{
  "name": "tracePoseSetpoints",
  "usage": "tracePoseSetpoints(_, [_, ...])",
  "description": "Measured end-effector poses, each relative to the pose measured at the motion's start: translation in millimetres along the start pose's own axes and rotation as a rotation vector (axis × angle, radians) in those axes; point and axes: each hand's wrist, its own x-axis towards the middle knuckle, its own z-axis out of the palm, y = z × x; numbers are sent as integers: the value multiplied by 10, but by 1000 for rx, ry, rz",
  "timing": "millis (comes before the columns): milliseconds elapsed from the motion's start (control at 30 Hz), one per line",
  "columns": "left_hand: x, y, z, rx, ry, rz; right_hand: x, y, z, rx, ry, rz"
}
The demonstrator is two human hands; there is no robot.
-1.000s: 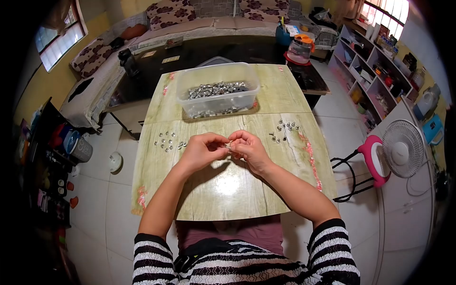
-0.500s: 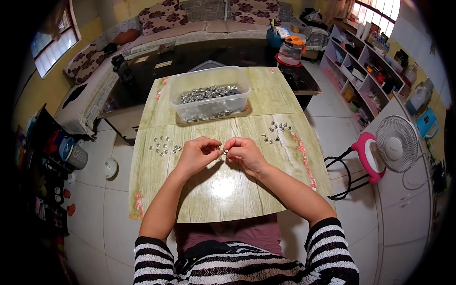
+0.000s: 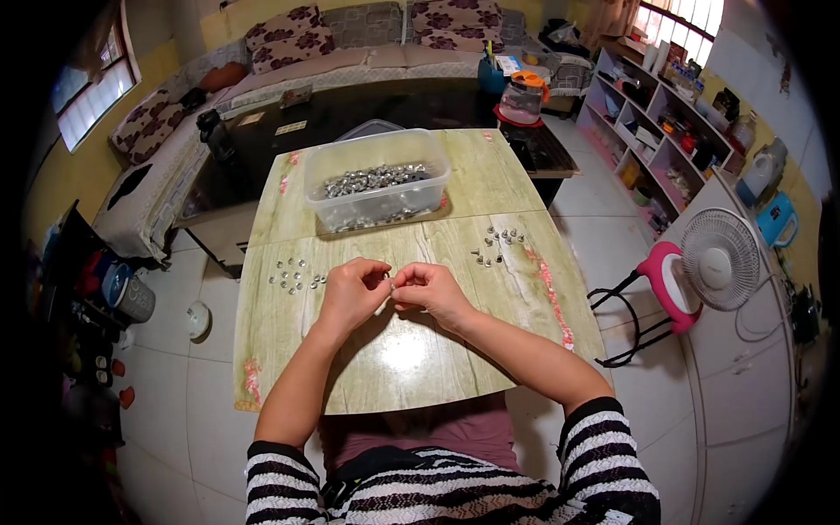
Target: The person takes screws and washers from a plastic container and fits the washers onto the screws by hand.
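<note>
My left hand and my right hand meet above the middle of the table, fingertips pinched together. A small shiny metal piece shows at the right fingertips; what the left fingers pinch is too small to make out. Several small round metal pieces lie on the table left of my left hand. Several small metal pieces with stems are scattered to the right. Behind my hands, a clear plastic bin holds a heap of metal pieces.
Behind the table stands a dark low table with a pitcher and a black bottle. A white fan and a pink-and-white stool are on the right, by the shelves.
The view has shifted, so the table contents sit further left and slightly lower. Both hands remain pinched together, with the small metal piece still at the right fingertips.
</note>
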Motion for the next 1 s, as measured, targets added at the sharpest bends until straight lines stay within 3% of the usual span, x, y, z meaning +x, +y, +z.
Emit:
tracePoseSetpoints(100, [5,-27,10,-3,10,31,12,-51,-43,-31,40,-55])
tracePoseSetpoints(233, [18,-100,10,51,-14,60,90,-332,-275,-154,198,-287])
tracePoseSetpoints(400, [36,-111,50,84,-43,73,112,-777,-931,-296,373,-463])
tracePoseSetpoints(533, [66,-150,90,129,-40,83,14,-908,-1496,-428,478,-480])
tracePoseSetpoints(600, [80,-145,103,124,-39,67,-1,-868,-1724,-717,651,-403])
tracePoseSetpoints(700, [96,-193,130,125,-25,65,-20,-804,-1870,-887,699,-258])
tracePoseSetpoints(833, [97,-211,145,121,-11,70,42,-650,-2110,-1129,672,-291])
tracePoseSetpoints(1000, [96,-226,148,116,-4,67,-1,-674,-2075,-1197,668,-278])
